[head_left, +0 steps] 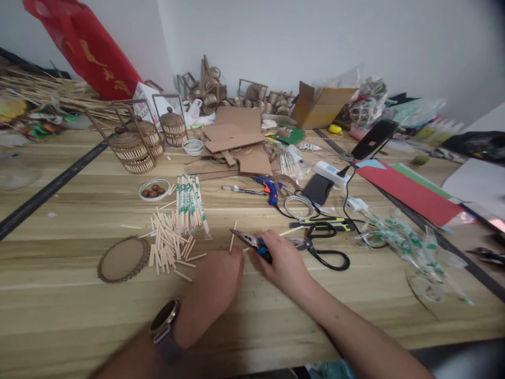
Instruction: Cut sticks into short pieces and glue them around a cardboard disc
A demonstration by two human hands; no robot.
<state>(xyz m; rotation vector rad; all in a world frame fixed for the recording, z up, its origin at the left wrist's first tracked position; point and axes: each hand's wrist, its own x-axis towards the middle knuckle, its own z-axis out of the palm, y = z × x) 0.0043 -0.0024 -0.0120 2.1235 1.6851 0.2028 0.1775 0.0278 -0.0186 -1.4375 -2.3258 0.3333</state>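
My right hand (281, 258) is wrapped round the blue-and-black handles of a pair of pliers (245, 239), whose jaws point left. Close by, my left hand (221, 268) is curled, fingers mostly hidden, on a thin wooden stick (292, 230) that passes behind my right hand. Another short stick (233, 237) stands out beside the plier jaws. Left of my hands lies a loose pile of short stick pieces (163, 239). A round cardboard disc with a ridged rim (123, 258) rests farther left. Black-handled scissors (327, 258) lie right of my right hand.
Wrapped chopsticks (189, 202) and a bowl of brown balls (154, 190) sit beyond the pile. Farther back are a glue gun (270, 190), a phone (317, 188), cardboard sheets (232, 129) and small lantern-like baskets (132, 150). Crumpled wrappers (418, 247) lie right.
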